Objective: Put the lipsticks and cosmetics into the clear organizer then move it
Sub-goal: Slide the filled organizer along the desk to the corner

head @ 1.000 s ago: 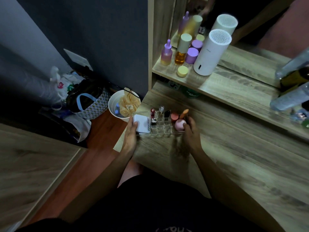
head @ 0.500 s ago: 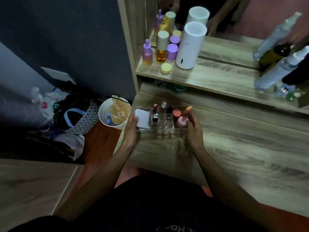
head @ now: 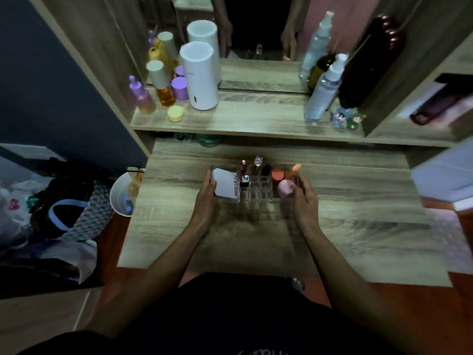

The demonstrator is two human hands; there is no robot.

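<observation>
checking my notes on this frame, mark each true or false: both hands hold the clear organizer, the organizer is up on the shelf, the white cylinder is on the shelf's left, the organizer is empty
1. Both hands hold the clear organizer. True: the left hand and right hand grip its ends.
2. The organizer is on the upper shelf. False: it is over the lower desk surface.
3. The white cylinder stands on the shelf's left. True.
4. The organizer is empty. False: it holds lipsticks, a white box and a pink sponge.

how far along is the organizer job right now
Loading looks done: lipsticks, a white box and pink items sit in the clear organizer. In hand: left hand and right hand grip its ends. Left: setting it down somewhere on the desk.
</observation>
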